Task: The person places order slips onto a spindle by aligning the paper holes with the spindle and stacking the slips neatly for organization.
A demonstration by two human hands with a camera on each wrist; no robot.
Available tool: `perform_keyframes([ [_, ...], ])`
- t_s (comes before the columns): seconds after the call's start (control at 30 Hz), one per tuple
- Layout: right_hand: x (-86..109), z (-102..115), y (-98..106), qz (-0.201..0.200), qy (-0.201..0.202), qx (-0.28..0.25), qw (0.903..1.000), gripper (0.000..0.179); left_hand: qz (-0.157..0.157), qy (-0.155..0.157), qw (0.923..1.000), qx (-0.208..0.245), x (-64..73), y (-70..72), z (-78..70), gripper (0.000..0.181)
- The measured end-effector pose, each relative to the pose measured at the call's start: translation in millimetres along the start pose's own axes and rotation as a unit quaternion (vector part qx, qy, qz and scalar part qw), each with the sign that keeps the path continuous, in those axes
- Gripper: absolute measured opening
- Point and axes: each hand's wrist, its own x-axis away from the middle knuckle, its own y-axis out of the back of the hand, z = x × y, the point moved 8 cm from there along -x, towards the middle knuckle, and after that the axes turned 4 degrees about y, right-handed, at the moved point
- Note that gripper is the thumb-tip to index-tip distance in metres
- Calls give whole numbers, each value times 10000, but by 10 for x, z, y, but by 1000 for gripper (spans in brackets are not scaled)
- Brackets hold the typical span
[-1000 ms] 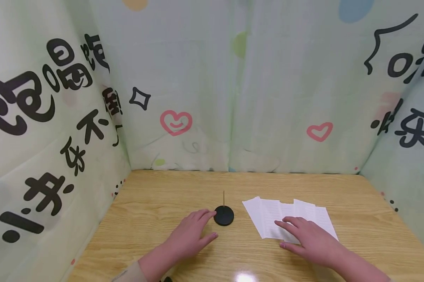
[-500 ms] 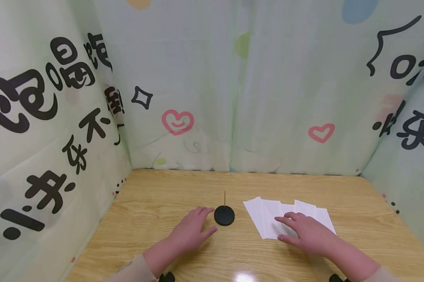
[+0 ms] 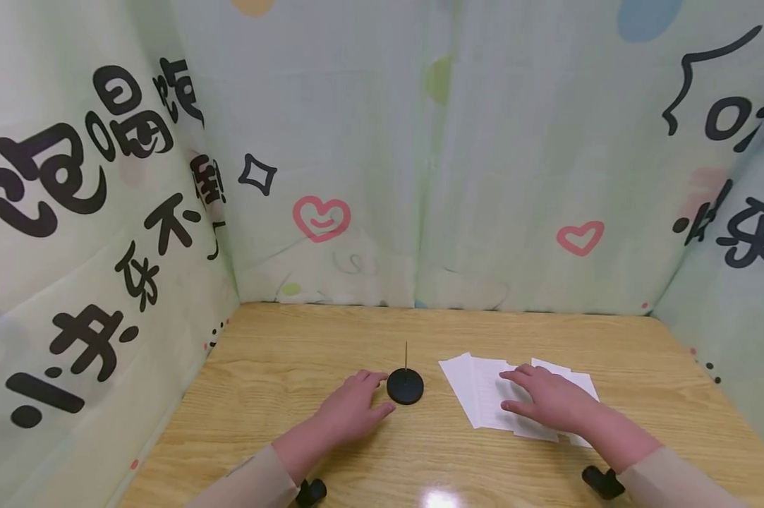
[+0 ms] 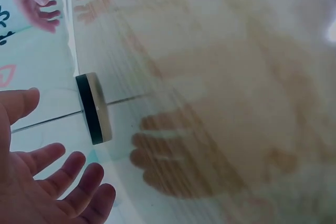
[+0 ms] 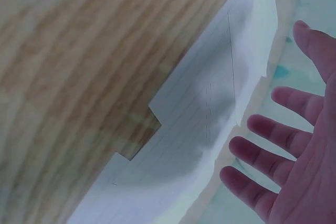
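A round black base with a thin upright metal spike, a bill spike (image 3: pixel 405 386), stands on the table left of several overlapping white paper slips (image 3: pixel 488 395). My left hand (image 3: pixel 355 409) is just left of the base, fingers spread and holding nothing. In the left wrist view the black disc (image 4: pixel 93 109) stands a small way off from the open left hand (image 4: pixel 60 177). Over the slips hovers my right hand (image 3: pixel 549 396), its fingers extended and apart. The right wrist view has the paper slips (image 5: pixel 205 93) lying below the right hand (image 5: pixel 294 150), with nothing between its fingers.
The wooden table (image 3: pixel 293 339) runs back to a pale printed curtain (image 3: pixel 496 212), which also encloses both sides. Black wrist mounts (image 3: pixel 602 482) show by the beige sleeves (image 3: pixel 670 480). A bright reflection lies near the table's front.
My right hand has moved slightly back over the slips, uncovering more of their near edges. The left hand stays beside the base. The head view has shifted a little.
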Motion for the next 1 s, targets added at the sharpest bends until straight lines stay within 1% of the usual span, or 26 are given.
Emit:
perform_keyframes([
  [0.27,-203,-114,0,30,-163,-91,9998,60,249,326,9988,273,-133,-67,67,59],
  [0.37,-266,-152,-5,0,-171,-81,9998,60,315,404,9983,287,-173,-72,81,61],
  [0.57,-356,-200,-11,-80,-52,51,9999,57,390,414,9981,236,-247,-99,91,65],
  [0.73,-441,-279,-39,-76,-128,180,9997,57,477,367,9979,229,-329,-140,95,67],
  [0.8,-477,-318,-64,-36,-226,182,9996,57,504,336,9980,190,-347,-151,89,68],
  [1.0,-563,-382,-110,92,-342,242,9991,58,557,258,9981,87,-378,-190,78,72],
])
